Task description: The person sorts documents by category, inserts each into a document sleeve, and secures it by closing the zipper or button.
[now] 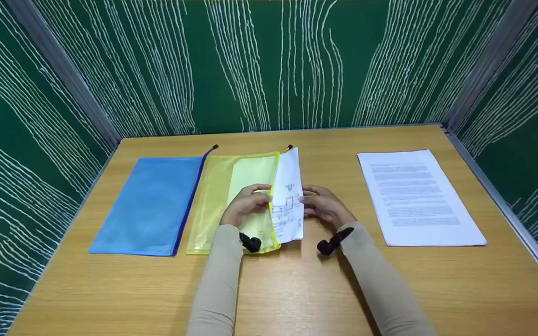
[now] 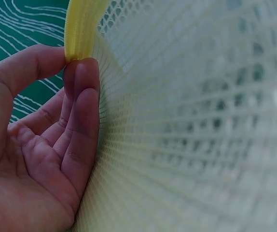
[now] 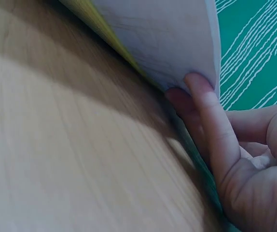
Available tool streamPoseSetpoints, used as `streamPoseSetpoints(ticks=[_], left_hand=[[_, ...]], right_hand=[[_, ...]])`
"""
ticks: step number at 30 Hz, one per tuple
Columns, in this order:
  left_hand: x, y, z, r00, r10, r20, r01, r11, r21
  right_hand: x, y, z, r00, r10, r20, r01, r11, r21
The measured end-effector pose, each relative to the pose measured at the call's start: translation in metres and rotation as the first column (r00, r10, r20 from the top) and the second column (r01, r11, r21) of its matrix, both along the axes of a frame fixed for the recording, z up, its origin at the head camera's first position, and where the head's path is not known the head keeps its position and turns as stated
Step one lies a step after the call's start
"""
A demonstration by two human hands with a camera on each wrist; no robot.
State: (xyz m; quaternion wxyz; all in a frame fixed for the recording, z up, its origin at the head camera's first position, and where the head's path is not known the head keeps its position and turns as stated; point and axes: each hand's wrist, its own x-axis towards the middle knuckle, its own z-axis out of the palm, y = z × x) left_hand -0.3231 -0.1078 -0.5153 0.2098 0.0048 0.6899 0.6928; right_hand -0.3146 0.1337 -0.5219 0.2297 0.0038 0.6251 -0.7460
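A yellow mesh zipper pouch [image 1: 210,200] lies on the table with white paper [image 1: 289,196] sticking out of its right side, where the mouth is. My left hand [image 1: 248,204] pinches the yellow zipper edge [image 2: 83,31] between thumb and fingers, as the left wrist view shows. Through the mesh, blurred dark writing shows on the paper. On the other side, my right hand [image 1: 327,205] pinches the paper's outer edge; thumb and fingers meet on it in the right wrist view. The paper bears handwriting and a drawn box. Part of it is inside the pouch.
To the left lies a blue zipper pouch [image 1: 150,205] with a dark purple zipper. A stack of printed white paper [image 1: 418,198] is on the right of the wooden table [image 1: 287,294]. Green walls [image 1: 269,65] with white wavy lines enclose the back and sides.
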Motion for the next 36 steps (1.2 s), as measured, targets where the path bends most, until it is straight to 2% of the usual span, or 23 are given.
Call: streamPoseSetpoints(ticks=[15,24,36], left_hand=[[0.001,-0.001,0.004,1.000,-0.014,0.007,0.014,0.999,-0.042],[0.002,0.001,0.004,1.000,-0.007,0.007,0.007,1.000,-0.023],[0.003,0.003,0.004,1.000,0.000,0.008,0.000,1.000,-0.003]], right_hand=[[0.000,-0.011,-0.001,0.999,-0.027,0.023,0.027,1.000,0.013],[0.000,-0.014,0.002,0.998,-0.016,0.067,0.013,0.999,0.047],[0.001,-0.022,0.006,0.998,-0.036,0.056,0.029,0.993,0.113]])
